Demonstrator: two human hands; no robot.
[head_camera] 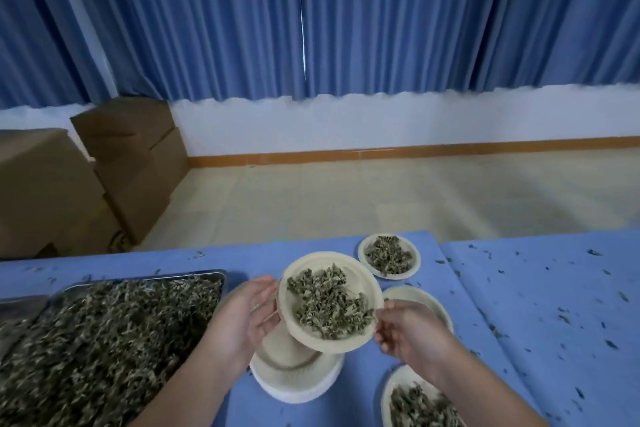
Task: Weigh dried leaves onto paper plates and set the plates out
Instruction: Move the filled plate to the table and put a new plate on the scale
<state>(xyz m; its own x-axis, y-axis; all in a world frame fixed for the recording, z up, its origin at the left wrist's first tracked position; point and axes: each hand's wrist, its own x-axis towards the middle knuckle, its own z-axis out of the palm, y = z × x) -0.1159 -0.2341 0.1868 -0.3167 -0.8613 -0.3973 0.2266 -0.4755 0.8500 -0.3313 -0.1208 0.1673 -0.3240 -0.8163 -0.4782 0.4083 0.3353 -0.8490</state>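
1. Paper plates carrying dried leaves: three, namely the held plate (332, 256), the far plate (388, 274) and the near plate (391, 388).
2. Fourth plate (426, 302): one, half hidden behind the right hand (405, 329); its contents cannot be told.
3. Stack of empty plates (294, 388): one; the number in it cannot be counted.
4. Metal tray (156, 276) of loose leaves: one.
5. Hands: two, the left hand (249, 312) and the right.
6. Blue-covered counters: two, the left counter (242, 253) and the right counter (536, 288).
7. Cardboard box stacks: two, the nearer stack (34, 191) and the farther stack (131, 149).
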